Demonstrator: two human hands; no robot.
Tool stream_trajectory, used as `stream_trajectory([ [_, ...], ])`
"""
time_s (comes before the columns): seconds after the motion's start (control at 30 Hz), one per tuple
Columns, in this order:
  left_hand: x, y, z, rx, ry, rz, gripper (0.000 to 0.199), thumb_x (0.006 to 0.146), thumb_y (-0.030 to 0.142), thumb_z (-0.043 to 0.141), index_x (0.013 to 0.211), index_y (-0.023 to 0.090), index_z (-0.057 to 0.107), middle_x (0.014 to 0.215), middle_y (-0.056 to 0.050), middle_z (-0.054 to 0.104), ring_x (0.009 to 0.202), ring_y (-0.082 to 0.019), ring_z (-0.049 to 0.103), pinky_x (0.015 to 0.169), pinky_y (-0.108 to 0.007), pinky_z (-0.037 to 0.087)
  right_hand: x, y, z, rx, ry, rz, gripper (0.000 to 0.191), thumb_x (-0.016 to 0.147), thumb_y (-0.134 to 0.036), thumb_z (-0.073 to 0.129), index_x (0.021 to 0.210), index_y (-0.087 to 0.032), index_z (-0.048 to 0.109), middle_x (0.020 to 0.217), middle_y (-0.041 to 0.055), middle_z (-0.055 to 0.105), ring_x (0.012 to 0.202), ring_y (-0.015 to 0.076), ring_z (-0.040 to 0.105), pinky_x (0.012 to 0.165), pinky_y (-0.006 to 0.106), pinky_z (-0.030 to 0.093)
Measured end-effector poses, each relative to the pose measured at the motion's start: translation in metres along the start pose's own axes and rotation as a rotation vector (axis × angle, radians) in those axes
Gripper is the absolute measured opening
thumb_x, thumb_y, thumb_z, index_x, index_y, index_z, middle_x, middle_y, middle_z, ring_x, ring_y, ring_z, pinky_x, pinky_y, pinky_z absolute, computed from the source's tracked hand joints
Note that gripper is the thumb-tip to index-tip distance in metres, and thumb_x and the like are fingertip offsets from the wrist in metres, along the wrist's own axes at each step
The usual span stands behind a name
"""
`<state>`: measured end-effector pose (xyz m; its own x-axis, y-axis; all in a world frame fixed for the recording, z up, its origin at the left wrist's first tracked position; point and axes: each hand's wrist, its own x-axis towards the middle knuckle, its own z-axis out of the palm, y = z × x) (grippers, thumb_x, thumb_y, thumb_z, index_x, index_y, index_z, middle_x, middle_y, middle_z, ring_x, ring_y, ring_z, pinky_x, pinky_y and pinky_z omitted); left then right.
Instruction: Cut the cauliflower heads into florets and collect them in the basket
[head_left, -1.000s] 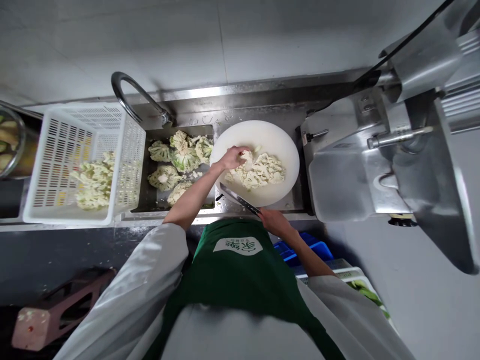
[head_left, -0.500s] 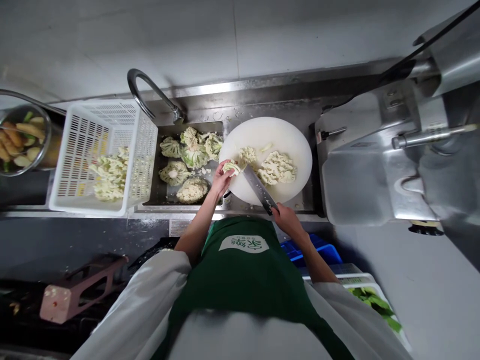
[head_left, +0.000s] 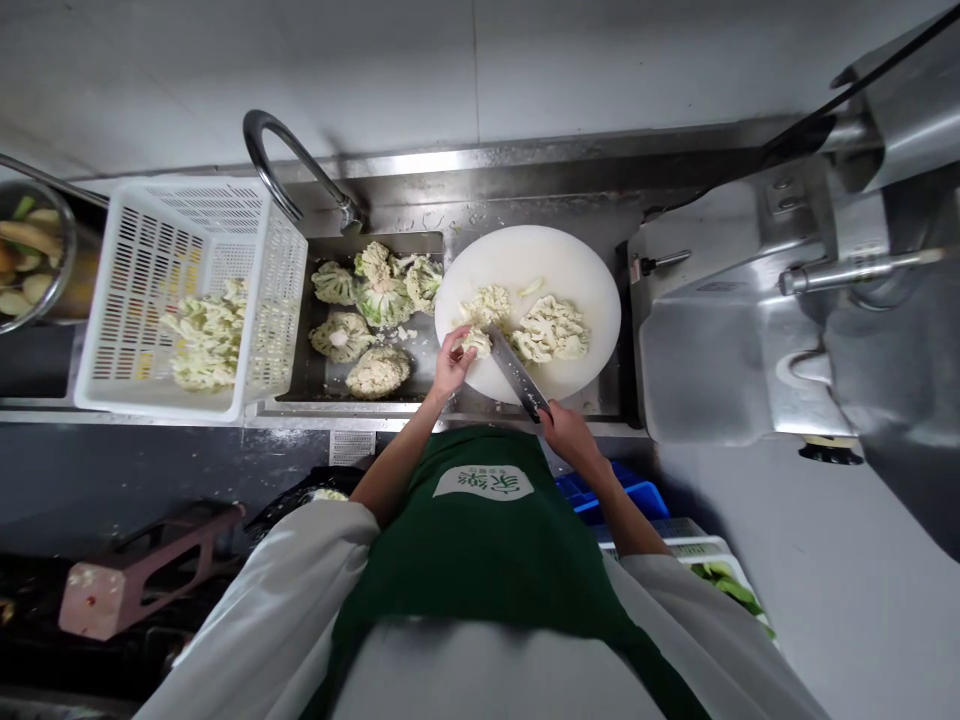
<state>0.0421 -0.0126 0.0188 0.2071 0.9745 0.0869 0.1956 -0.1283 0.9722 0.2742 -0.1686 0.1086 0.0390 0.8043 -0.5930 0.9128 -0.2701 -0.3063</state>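
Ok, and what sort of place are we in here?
Probably a commercial kitchen's prep area: a metal sink holding cauliflower heads, a big round cutting board beside it, and what looks like a slicer to the right.

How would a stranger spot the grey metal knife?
Find the white, rounded cutting board on the steel counter. Across its near edge slants the grey metal knife, held in the right hand. Unlike the cream, lumpy cauliflower pieces beside it, it is straight and flat.

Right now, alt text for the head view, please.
The left hand holds a cauliflower piece over a board; the right hand holds a knife beside it. More cauliflower lies on the board, in a sink and basket.
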Motion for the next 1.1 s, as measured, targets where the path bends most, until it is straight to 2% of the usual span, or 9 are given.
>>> stream_trajectory([
  [0.07, -0.006, 0.002, 0.004, 0.135, -0.02, 0.058, 0.041, 0.092, 0.057, 0.066, 0.115, 0.023, 0.073, 0.117, -0.013, 0.062, 0.112, -0.026, 0.063, 0.095, -0.041, 0.055, -0.001, -0.001, 0.0, 0.001, -0.006, 0.006, 0.031, 0.108, -0.034, 0.037, 0.11, -0.015, 0.063, 0.092, 0.0125, 0.075, 0.084, 0.0239, 0.069, 0.071, 0.029, 0.036],
  [0.13, -0.014, 0.002, 0.006, 0.24, 0.048, 0.093, 0.036, 0.091, 0.054, 0.069, 0.107, 0.023, 0.077, 0.113, -0.013, 0.06, 0.113, -0.028, 0.06, 0.101, -0.047, 0.051, -0.004, -0.003, -0.001, 0.001, -0.01, 0.011, 0.031, 0.108, -0.034, 0.037, 0.11, -0.016, 0.062, 0.092, 0.0122, 0.075, 0.083, 0.0239, 0.069, 0.071, 0.029, 0.036],
  [0.23, -0.025, -0.002, 0.006, 0.261, 0.172, 0.075, 0.033, 0.089, 0.051, 0.073, 0.101, 0.02, 0.076, 0.108, -0.012, 0.059, 0.095, -0.024, 0.061, 0.089, -0.043, 0.055, -0.009, -0.01, -0.002, 0.012, 0.004, 0.006, 0.033, 0.109, -0.034, 0.034, 0.111, -0.016, 0.061, 0.091, 0.0113, 0.075, 0.081, 0.0235, 0.068, 0.07, 0.029, 0.036],
  [0.33, -0.035, -0.004, 0.003, 0.254, 0.165, 0.076, 0.029, 0.09, 0.047, 0.071, 0.101, 0.02, 0.075, 0.104, -0.009, 0.062, 0.081, -0.018, 0.061, 0.079, -0.037, 0.055, -0.013, -0.019, -0.002, 0.027, 0.026, -0.003, 0.034, 0.11, -0.035, 0.032, 0.111, -0.016, 0.059, 0.09, 0.0106, 0.074, 0.079, 0.0228, 0.068, 0.07, 0.029, 0.036],
  [0.53, -0.042, 0.001, 0.002, 0.268, 0.184, 0.062, 0.028, 0.094, 0.046, 0.067, 0.101, 0.02, 0.075, 0.102, -0.01, 0.067, 0.085, -0.019, 0.065, 0.083, -0.036, 0.056, -0.008, -0.03, -0.002, 0.015, 0.008, -0.035, 0.031, 0.11, -0.034, 0.032, 0.11, -0.015, 0.056, 0.091, 0.011, 0.074, 0.079, 0.0218, 0.068, 0.069, 0.028, 0.035],
  [0.63, -0.041, 0.004, 0.003, 0.253, 0.179, 0.05, 0.03, 0.093, 0.048, 0.068, 0.099, 0.02, 0.074, 0.098, -0.009, 0.068, 0.083, -0.019, 0.065, 0.081, -0.036, 0.056, -0.007, -0.027, -0.007, 0.003, -0.008, -0.031, 0.031, 0.11, -0.034, 0.032, 0.111, -0.015, 0.056, 0.09, 0.0117, 0.073, 0.079, 0.0225, 0.068, 0.069, 0.028, 0.035],
  [0.77, -0.041, 0.005, 0.003, 0.269, 0.188, 0.046, 0.031, 0.092, 0.051, 0.068, 0.093, 0.021, 0.074, 0.096, -0.009, 0.069, 0.09, -0.022, 0.066, 0.086, -0.039, 0.056, -0.009, -0.021, -0.012, 0.0, -0.031, -0.038, 0.031, 0.109, -0.034, 0.034, 0.11, -0.015, 0.058, 0.09, 0.0122, 0.073, 0.081, 0.0236, 0.068, 0.069, 0.029, 0.036],
  [1.0, -0.044, 0.002, 0.002, 0.253, 0.191, 0.041, 0.029, 0.093, 0.05, 0.067, 0.093, 0.022, 0.072, 0.096, -0.009, 0.069, 0.094, -0.023, 0.066, 0.088, -0.039, 0.055, 0.002, -0.019, -0.003, 0.006, -0.139, -0.07, 0.029, 0.109, -0.032, 0.037, 0.111, -0.013, 0.059, 0.097, 0.0146, 0.074, 0.087, 0.0235, 0.069, 0.072, 0.028, 0.037],
  [1.1, -0.041, 0.002, 0.003, 0.254, 0.198, 0.05, 0.027, 0.094, 0.048, 0.068, 0.095, 0.021, 0.072, 0.097, -0.009, 0.069, 0.095, -0.023, 0.065, 0.089, -0.039, 0.054, 0.006, -0.013, -0.006, 0.015, -0.133, -0.092, 0.03, 0.108, -0.033, 0.038, 0.109, -0.014, 0.061, 0.095, 0.0138, 0.074, 0.088, 0.0239, 0.069, 0.072, 0.028, 0.036],
])
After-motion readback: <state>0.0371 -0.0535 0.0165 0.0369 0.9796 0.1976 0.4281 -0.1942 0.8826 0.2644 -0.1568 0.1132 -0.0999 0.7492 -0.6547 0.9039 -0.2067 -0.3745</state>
